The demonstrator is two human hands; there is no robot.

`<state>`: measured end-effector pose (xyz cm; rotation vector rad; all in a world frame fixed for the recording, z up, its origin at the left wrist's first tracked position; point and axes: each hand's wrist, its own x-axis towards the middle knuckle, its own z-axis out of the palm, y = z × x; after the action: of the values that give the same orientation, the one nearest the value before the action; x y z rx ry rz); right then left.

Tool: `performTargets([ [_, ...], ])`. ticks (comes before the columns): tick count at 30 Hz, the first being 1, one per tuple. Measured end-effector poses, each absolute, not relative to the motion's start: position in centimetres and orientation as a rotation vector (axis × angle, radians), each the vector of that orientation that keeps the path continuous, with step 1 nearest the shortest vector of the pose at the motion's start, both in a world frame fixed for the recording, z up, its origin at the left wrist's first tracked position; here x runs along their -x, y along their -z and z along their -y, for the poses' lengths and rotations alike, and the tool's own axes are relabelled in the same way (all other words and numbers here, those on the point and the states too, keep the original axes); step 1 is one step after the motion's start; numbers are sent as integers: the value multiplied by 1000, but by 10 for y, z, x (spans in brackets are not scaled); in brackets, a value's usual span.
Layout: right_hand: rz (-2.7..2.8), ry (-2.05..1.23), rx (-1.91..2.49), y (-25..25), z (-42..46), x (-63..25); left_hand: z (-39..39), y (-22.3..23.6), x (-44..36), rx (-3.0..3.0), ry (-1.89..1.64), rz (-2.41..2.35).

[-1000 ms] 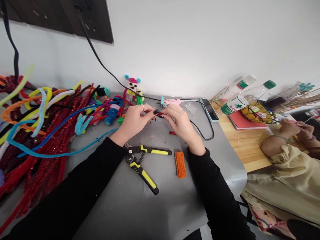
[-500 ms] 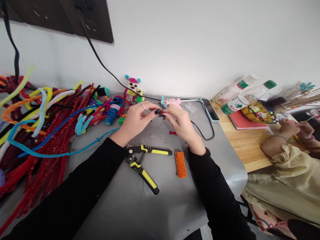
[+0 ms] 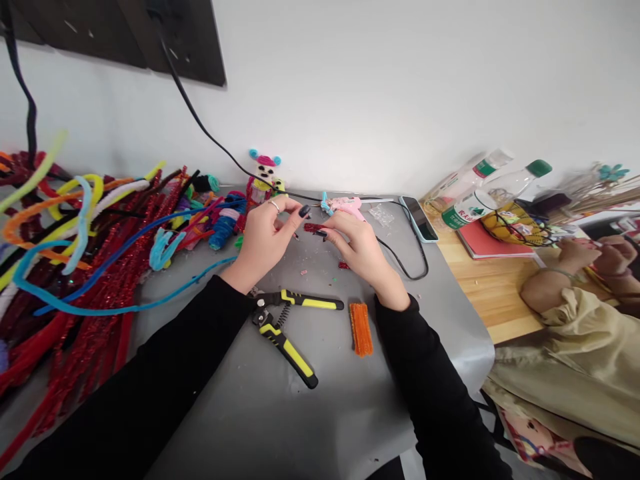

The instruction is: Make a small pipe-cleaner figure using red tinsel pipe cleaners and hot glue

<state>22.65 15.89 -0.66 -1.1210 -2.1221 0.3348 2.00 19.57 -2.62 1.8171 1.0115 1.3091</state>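
My right hand (image 3: 354, 241) pinches a short piece of red glitter pipe cleaner (image 3: 313, 228), which sticks out to the left of the fingertips. Just left of it is my left hand (image 3: 267, 233), thumb and forefinger drawn together, apart from the red piece. Whether anything small is between those fingers cannot be made out. Another red glitter bit (image 3: 343, 265) lies under my right hand. Below my hands, yellow-and-black pliers (image 3: 285, 327) rest with handles spread, and a bundle of orange pipe cleaner pieces (image 3: 361, 329) lies to their right.
Many coloured pipe cleaners (image 3: 100, 293) cover the table's left side. Along the wall stand a pipe cleaner figure (image 3: 265, 170), a pink glue gun (image 3: 347, 205) with its cord, and a phone (image 3: 419, 219). Bottles (image 3: 470, 208) and a red notebook (image 3: 493, 241) stand right, beside another person's arm (image 3: 547, 290).
My hands have parted slightly. My left hand has moved off the red glitter piece, which stays in my right fingers and now shows more.
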Motion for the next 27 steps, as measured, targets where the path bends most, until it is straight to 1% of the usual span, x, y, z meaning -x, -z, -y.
performTargets([
  [8, 2103, -302, 1160, 7, -160, -229, -198, 28, -16, -1828, -1382, -1141],
  [13, 2068, -302, 1186, 5, -158, -227, -196, 26, -19, -1788, -1340, -1036],
  [19, 2056, -352, 1200, 5, -158, -227, -191, 24, -20, -1938, -1210, -889],
  [27, 2018, -400, 1244, 0, -154, -223, -188, 22, -20, -2108, -1410, -911],
])
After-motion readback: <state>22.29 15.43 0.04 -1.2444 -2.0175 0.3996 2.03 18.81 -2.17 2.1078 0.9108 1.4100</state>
